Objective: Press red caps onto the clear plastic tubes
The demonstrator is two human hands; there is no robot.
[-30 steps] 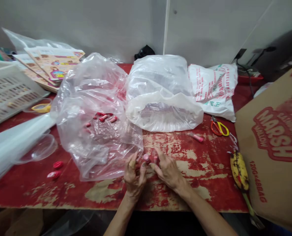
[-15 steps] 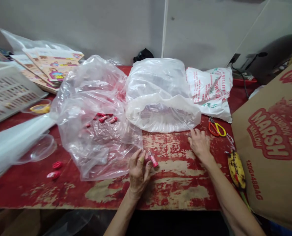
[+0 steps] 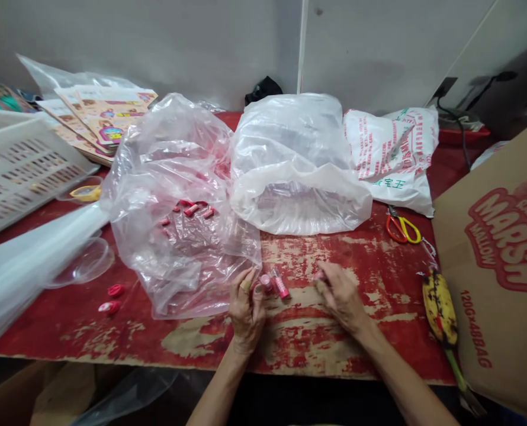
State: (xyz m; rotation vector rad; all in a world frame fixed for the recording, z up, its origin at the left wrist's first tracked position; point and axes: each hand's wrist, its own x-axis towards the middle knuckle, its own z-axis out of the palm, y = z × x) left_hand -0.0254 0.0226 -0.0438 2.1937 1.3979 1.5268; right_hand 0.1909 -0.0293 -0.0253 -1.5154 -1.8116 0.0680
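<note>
Red table [image 3: 325, 349], L hand [image 3: 246, 310], R hand [image 3: 341, 296] near edge (pink tube [image 3: 281, 286] between).

pink tubes [image 3: 281, 286]: 2 | scissors [image 3: 400, 229]: 1 | banana [image 3: 440, 307]: 1 | white plastic basket [image 3: 32, 168]: 1 | cardboard carton [image 3: 450, 248]: 1

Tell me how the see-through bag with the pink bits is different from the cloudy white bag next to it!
The clear bag is see-through, while the cloudy bag is milky white. The clear bag lies slumped and crumpled, but the cloudy bag is puffed up with its open end facing the person. You can see small pink pieces inside the clear bag, but none show in the cloudy bag. Both are thin plastic bags on the red-painted table.
</note>
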